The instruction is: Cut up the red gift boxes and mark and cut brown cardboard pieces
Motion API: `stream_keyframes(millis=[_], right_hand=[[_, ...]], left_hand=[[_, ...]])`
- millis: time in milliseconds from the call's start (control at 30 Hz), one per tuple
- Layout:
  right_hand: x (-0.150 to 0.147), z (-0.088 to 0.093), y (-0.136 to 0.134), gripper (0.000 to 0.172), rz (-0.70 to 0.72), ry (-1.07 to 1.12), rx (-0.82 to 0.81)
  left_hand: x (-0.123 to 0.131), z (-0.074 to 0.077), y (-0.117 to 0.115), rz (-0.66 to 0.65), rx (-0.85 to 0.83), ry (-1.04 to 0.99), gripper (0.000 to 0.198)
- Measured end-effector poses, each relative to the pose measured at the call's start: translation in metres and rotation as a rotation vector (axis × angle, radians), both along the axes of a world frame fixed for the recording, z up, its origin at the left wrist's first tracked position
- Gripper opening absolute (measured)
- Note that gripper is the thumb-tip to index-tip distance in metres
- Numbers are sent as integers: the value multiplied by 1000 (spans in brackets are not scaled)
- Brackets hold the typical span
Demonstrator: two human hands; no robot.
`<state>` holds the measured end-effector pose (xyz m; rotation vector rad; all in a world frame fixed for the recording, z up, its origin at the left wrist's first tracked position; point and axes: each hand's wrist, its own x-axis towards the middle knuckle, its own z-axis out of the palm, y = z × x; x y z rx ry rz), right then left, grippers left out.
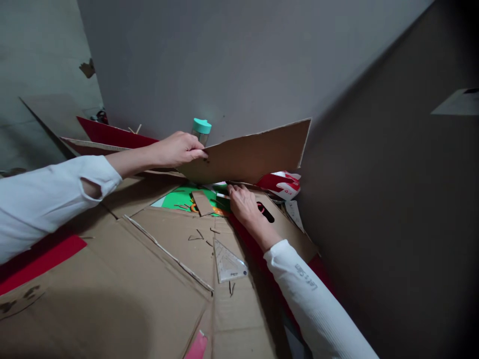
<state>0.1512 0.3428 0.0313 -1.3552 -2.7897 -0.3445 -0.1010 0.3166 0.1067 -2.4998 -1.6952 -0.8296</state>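
My left hand pinches the upper left edge of a brown cardboard sheet, which stands tilted up against the grey wall. Below that sheet, my right hand reaches in with fingers bent together. Its fingertips are partly hidden, and I cannot make out what they hold. A thin white stick-like thing lies beside them. Just left of my right hand is a green sheet with a small cardboard strip and an orange-handled tool on it. Under my right wrist is a cardboard panel with a dark slot.
A clear set square and small scraps lie on the large cardboard. A long thin cardboard strip lies across it. Behind stand a teal-lidded bottle and red boards. A red-and-white package sits by the wall.
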Motion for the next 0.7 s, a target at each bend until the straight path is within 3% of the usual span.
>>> stream_keyframes(millis=[100,267,433,567,700], right_hand=[[-9,-1,-18,26,11,42,-54],[-33,-2,-50,40,83,123,-159],[-39,2,-39,35,65,172,-261],[-16,13,-24,32,66,193,-301],[33,35,-28,25,140,148,-399]], left_hand=[[0,1,0,14,9,0,36],[0,1,0,27,9,5,38],[2,1,-1,19,-3,22,38],[4,1,-2,18,-21,35,43],[4,2,-3,30,-21,28,41]])
